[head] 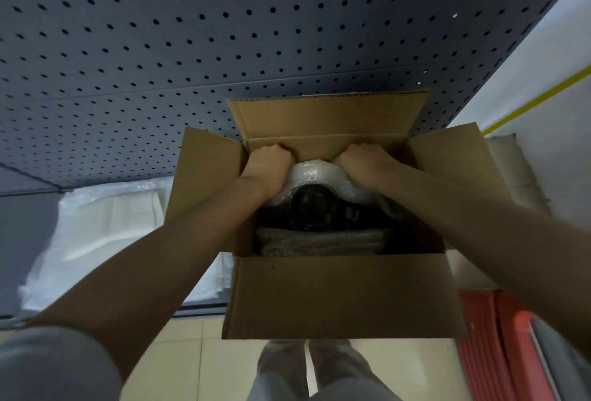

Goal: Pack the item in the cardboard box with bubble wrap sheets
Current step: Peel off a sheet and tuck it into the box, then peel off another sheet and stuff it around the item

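Looking down into an open cardboard box (345, 292), all four flaps standing out, brown corrugated walls. Sitting inside at centre: a black round-bodied item (308, 208), glossy, with white bubble wrap (316, 173) bunched over its 12 o'clock side. Lying at 6 o'clock inside the box, a folded pad of bubble wrap sheet (319, 242), dimpled, in shadow. Pressing into the far wrap at 11 o'clock, left hand (267, 162), fingers curled under and out of sight, grip impossible to tell. Mirroring at 1 o'clock, right hand (361, 162), fingertips likewise buried. Resting at 9 o'clock outside the box, more white bubble wrap sheets (105, 234). Rising behind, a dark pegboard (224, 33).
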`<action>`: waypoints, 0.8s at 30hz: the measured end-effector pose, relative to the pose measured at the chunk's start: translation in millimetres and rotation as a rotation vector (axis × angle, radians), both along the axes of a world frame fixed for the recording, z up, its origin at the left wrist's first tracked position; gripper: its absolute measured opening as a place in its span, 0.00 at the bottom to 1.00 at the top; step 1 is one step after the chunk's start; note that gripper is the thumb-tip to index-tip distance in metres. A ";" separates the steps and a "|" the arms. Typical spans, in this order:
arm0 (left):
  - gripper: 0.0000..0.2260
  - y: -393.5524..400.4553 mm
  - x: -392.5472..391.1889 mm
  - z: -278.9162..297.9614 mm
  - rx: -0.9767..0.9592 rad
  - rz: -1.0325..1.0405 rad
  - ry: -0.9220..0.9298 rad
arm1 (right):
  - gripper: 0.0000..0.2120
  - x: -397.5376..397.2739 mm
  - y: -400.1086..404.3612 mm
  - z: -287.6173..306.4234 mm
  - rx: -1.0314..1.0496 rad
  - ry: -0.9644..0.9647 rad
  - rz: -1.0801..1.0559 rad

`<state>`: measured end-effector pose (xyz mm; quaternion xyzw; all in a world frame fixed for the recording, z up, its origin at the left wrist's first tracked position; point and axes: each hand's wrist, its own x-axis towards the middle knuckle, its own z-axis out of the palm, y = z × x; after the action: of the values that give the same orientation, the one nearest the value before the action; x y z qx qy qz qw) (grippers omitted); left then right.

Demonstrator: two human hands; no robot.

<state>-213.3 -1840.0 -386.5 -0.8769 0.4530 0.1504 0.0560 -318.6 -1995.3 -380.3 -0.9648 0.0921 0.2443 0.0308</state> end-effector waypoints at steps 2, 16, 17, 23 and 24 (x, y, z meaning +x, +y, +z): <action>0.13 -3.7 0.3 -4.3 0.017 0.015 0.009 | 0.11 2.2 -0.7 -6.3 0.003 0.005 -0.008; 0.13 -2.4 -7.4 -5.8 0.108 0.009 0.007 | 0.11 -15.8 0.6 -7.8 -0.005 -0.066 -0.031; 0.14 -0.1 -8.0 -3.8 0.096 0.008 -0.001 | 0.11 -17.4 1.2 -5.9 -0.010 -0.071 -0.042; 0.12 12.7 -5.1 25.0 -0.039 0.095 -0.034 | 0.12 -18.7 -3.5 19.0 0.121 -0.078 -0.186; 0.11 14.9 -5.6 30.7 -0.050 0.120 -0.024 | 0.12 -18.6 -2.6 23.1 0.146 -0.083 -0.203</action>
<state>-219.0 -1825.2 -355.8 -0.9054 0.4025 0.1314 0.0305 -337.2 -1997.9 -357.1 -0.9550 0.1697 0.2058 0.1293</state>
